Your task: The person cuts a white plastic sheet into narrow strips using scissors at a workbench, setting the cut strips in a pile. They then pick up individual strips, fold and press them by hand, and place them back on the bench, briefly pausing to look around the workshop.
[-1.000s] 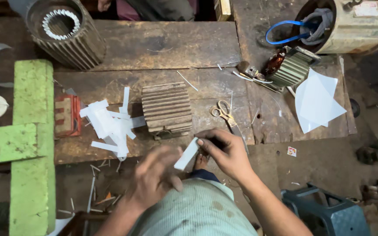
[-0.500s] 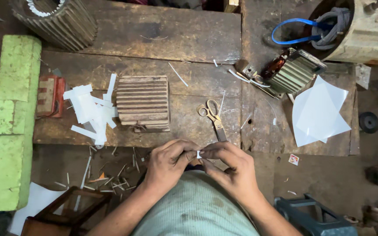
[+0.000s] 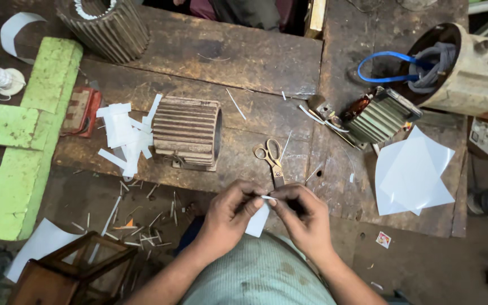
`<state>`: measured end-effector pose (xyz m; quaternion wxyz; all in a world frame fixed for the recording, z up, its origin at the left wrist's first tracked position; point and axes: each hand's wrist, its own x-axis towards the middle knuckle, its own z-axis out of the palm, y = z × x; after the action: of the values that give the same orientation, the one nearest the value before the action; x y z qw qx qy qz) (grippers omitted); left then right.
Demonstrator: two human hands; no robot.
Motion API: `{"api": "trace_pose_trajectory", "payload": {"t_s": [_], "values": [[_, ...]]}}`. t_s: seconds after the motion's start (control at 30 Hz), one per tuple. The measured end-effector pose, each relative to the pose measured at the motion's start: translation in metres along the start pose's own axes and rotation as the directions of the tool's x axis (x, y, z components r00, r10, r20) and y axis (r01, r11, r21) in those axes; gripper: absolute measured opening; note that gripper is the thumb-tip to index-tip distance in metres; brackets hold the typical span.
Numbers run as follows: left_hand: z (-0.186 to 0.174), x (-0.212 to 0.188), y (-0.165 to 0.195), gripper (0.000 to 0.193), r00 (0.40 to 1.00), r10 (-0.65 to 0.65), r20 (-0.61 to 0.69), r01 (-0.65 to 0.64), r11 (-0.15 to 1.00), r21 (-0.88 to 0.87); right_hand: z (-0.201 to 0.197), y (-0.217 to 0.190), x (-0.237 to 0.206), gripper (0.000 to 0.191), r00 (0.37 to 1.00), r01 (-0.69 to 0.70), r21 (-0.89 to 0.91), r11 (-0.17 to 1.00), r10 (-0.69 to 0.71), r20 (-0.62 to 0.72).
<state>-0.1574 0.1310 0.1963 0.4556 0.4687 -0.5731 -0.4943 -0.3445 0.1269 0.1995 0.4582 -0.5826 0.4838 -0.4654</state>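
My left hand (image 3: 230, 213) and my right hand (image 3: 303, 217) meet in front of my chest, both pinching a small white paper strip (image 3: 258, 219) between thumbs and fingers. The strip hangs down between the two hands. Just beyond them, brass-handled scissors (image 3: 272, 158) lie on the wooden workbench (image 3: 244, 62). A ribbed motor stator housing (image 3: 187, 133) rests on its side to the left of the scissors, next to a pile of cut white paper strips (image 3: 124, 135).
White sheets (image 3: 413, 172) lie at the bench's right end, near a small wound motor core (image 3: 377, 116) and a large motor casing (image 3: 470, 68) with blue and grey cables. A second ribbed stator (image 3: 105, 25) stands far left. A green wooden frame (image 3: 24, 135) is at left.
My hands came together from the left and now hold the strip between them, nearer my body. The camera view shifted, so the bench appears farther left and up.
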Motion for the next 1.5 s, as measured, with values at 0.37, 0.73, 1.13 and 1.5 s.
{"api": "trace_pose_trajectory", "payload": {"t_s": [0.37,0.73,1.13,1.5], "values": [[-0.007,-0.015,0.027,0.017,0.994,0.092,-0.067,-0.075,0.971,0.229,-0.002,-0.009,-0.005,0.01,0.983,-0.094,0.049,0.994,0.084,0.166],[-0.023,-0.018,0.004,0.046,0.979,-0.195,0.054,0.179,0.96,0.216,0.012,0.007,-0.009,0.019,0.975,-0.16,-0.07,0.985,0.169,0.145],[-0.069,-0.009,0.003,0.014,0.987,0.151,0.051,-0.158,0.964,0.212,0.056,-0.047,-0.01,0.015,0.986,0.163,-0.492,0.855,-0.15,0.066],[-0.114,-0.006,-0.012,0.011,0.976,0.209,0.064,-0.214,0.974,0.069,0.109,-0.057,-0.002,0.018,0.988,0.122,-0.617,0.777,-0.151,0.004]]}}
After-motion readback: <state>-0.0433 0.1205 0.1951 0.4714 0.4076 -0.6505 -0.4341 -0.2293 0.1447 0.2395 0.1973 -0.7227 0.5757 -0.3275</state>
